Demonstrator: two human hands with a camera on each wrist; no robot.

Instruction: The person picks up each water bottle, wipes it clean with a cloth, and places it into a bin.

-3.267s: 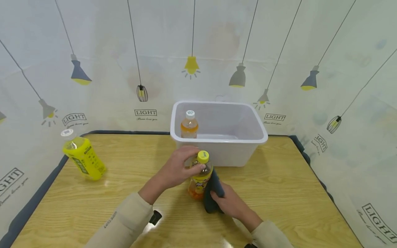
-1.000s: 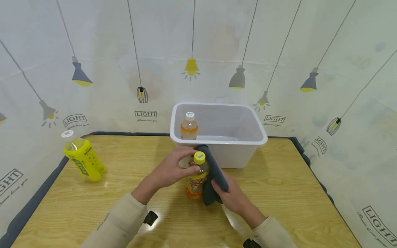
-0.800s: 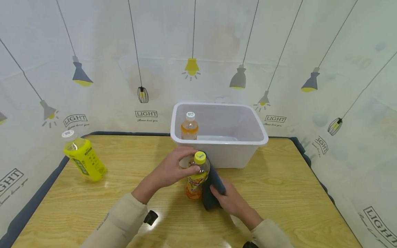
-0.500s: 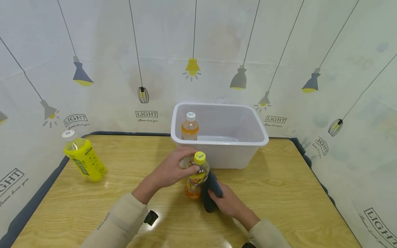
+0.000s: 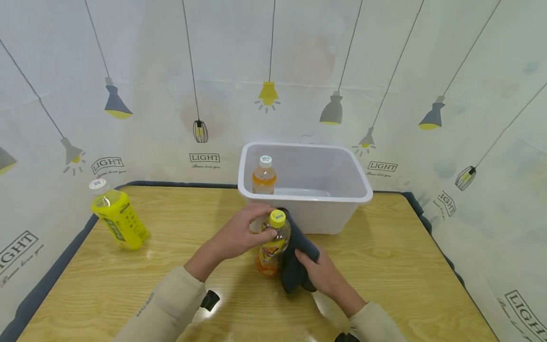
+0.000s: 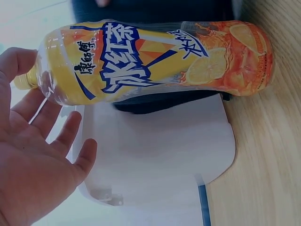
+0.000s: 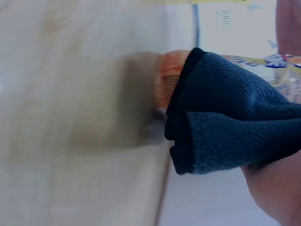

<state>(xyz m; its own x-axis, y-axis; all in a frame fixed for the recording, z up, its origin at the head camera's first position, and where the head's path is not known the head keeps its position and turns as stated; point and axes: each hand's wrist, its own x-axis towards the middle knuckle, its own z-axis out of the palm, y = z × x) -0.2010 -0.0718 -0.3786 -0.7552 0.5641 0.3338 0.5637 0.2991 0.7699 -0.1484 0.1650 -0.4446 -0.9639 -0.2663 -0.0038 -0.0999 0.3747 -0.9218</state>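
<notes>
A yellow-capped iced tea bottle [image 5: 269, 251] stands upright on the wooden table in front of the white bin. My left hand [image 5: 237, 233] pinches it by the neck just under the cap, thumb on the near side, and the left wrist view shows the other fingers spread loosely off the label [image 6: 120, 56]. On the bottle's right side, my right hand [image 5: 328, 275] grips a folded dark blue cloth [image 5: 295, 268] that lies against the bottle. In the right wrist view the cloth [image 7: 235, 122] covers part of the bottle's lower end.
The white plastic bin [image 5: 307, 216] stands at the back of the table [image 5: 401, 266], with a white-capped bottle of orange drink [image 5: 264, 180] at its left inside. A bright yellow bottle [image 5: 119, 218] stands at the table's left side. A printed lamp-pattern curtain surrounds the table.
My right hand has slid the cloth up and down along the bottle's side and is now slightly higher and further right than half a second ago. My left hand keeps its hold on the neck.
</notes>
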